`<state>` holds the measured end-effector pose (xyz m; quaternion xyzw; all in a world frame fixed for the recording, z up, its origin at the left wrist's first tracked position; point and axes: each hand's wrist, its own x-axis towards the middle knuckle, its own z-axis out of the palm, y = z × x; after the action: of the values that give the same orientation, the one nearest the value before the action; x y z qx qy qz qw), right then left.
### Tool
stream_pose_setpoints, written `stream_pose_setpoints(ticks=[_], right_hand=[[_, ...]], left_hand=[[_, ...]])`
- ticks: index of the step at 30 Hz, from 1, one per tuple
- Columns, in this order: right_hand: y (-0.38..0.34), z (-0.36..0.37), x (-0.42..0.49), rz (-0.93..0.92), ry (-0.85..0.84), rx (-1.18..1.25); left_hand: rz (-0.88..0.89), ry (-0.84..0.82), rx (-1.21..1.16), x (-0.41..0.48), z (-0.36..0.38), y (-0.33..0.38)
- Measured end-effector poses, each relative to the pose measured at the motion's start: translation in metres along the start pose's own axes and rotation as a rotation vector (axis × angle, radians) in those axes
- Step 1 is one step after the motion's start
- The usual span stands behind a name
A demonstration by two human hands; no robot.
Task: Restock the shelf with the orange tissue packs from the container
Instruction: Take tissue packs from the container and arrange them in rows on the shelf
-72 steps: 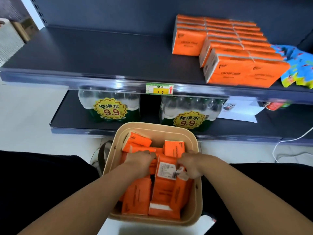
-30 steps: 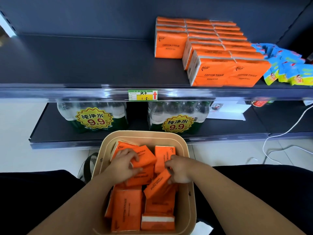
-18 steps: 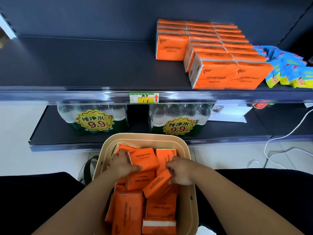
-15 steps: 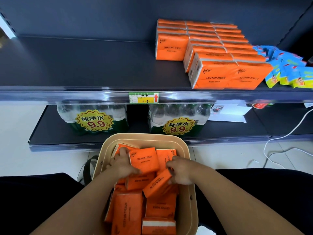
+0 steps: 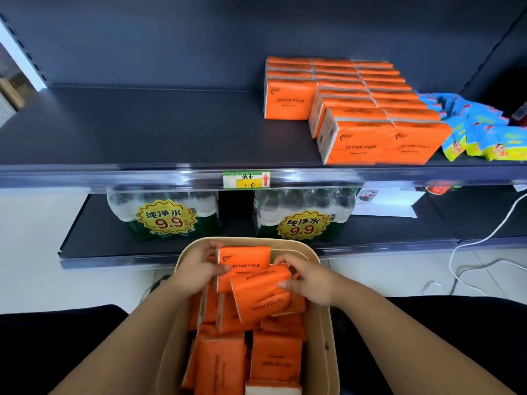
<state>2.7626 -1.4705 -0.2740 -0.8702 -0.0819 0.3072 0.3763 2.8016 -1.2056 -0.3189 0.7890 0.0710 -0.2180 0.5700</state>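
Orange tissue packs [image 5: 219, 363] fill the container [image 5: 323, 332]; left hand [image 5: 196, 270] grips one, right hand [image 5: 309, 285] another. Light, soft, slick-wrapped, they probably handle best held across their ends.

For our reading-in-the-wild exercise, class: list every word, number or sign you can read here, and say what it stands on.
"COTTON TISSUE": upright pack in left hand, tilted pack in right hand, shelved packs.
"纯净水 9.9": yellow stickers on both water bundles.
"纸巾", "1 5", red up-arrow: shelf-edge price tag.
Too small or blurred: fine print under the pack names, blue packets.
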Motion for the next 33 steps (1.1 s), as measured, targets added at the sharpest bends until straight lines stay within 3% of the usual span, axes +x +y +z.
stream_pose_setpoints(ticks=[10, 19, 28, 33], right_hand=[[-0.068, -0.062, -0.028, -0.286, 0.162, 0.258], [-0.132, -0.162, -0.026, -0.405, 0.281, 0.262], [-0.144, -0.223, 0.009, -0.307, 0.38, 0.02], [-0.145, -0.238, 0.017, -0.228, 0.421, -0.292]], left_hand=[[0.318, -0.083, 0.034, -0.028, -0.039, 0.12], [0.514, 0.05, 0.012, 0.004, -0.073, 0.225], [0.553, 0.145, 0.084, 0.091, -0.049, 0.255], [0.56, 0.145, 0.061, 0.124, -0.029, 0.259]])
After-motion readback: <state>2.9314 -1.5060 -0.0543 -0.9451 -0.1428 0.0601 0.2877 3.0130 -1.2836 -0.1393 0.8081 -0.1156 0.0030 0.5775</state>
